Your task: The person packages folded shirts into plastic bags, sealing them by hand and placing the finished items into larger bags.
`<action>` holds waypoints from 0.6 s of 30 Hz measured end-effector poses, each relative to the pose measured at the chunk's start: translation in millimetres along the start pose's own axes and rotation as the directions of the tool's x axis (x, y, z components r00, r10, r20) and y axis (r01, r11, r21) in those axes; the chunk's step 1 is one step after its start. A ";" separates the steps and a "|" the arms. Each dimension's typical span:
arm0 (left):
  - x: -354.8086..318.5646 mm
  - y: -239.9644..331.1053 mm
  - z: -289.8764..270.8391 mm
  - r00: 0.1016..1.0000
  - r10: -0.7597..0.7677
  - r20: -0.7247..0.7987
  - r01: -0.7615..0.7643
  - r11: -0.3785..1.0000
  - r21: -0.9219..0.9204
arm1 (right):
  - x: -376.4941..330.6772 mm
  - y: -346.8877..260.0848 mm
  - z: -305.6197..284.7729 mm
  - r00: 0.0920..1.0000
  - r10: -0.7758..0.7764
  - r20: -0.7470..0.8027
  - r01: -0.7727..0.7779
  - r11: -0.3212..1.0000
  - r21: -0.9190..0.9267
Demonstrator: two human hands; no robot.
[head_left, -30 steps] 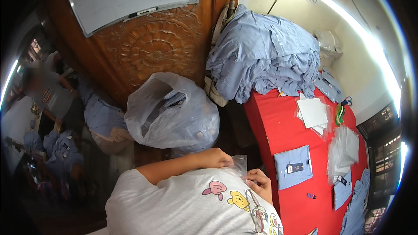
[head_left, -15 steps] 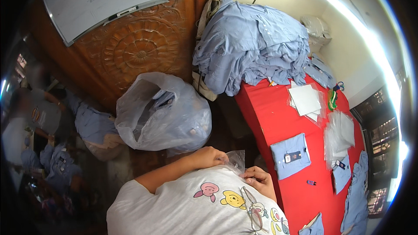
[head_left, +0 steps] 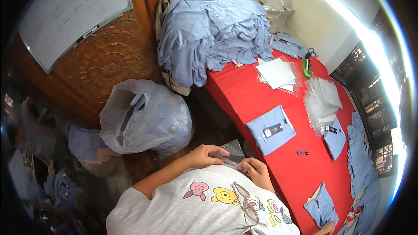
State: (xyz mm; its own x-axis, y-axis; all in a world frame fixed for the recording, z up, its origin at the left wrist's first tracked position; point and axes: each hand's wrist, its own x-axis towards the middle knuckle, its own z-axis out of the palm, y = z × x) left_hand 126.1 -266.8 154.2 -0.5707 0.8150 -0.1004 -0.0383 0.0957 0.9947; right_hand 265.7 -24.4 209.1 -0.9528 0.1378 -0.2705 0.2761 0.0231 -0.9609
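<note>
In front of my shirt I hold a clear plastic bag (head_left: 235, 149) between both hands. My left hand (head_left: 206, 155) has its fingers closed on one side of the bag's near edge. My right hand (head_left: 257, 172) pinches the other side between thumb and fingertips. The bag looks flat and see-through, and its far part extends beyond my hands. Nearest on the red-covered table is a folded blue shirt (head_left: 261, 135) with a dark tag (head_left: 273, 130).
A large plastic sack (head_left: 146, 119) of blue clothes stands on the floor at left. The red table (head_left: 226, 91) bears a shirt heap (head_left: 213, 35), white boards (head_left: 275, 73), clear bags (head_left: 321, 100) and small snips (head_left: 302, 153). Another person's hand (head_left: 327, 228) touches a folded shirt (head_left: 321, 204).
The view has turned right. The plastic bag shows more of its length beyond my hands. Another person's hand has come in at the lower right, by the folded shirt.
</note>
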 end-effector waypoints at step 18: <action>20.3 -3.7 99.9 0.990 -0.013 -0.140 0.005 0.998 -0.055 | -15.8 58.8 -105.0 0.969 -0.247 -0.003 0.243 0.955 -0.172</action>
State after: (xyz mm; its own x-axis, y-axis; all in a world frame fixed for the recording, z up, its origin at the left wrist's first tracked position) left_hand 196.7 -193.5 146.2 -0.6792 0.7259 -0.1088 -0.0864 0.0681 0.9939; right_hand 310.2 78.7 163.1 -0.9911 0.1308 -0.0243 0.0537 0.2263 -0.9726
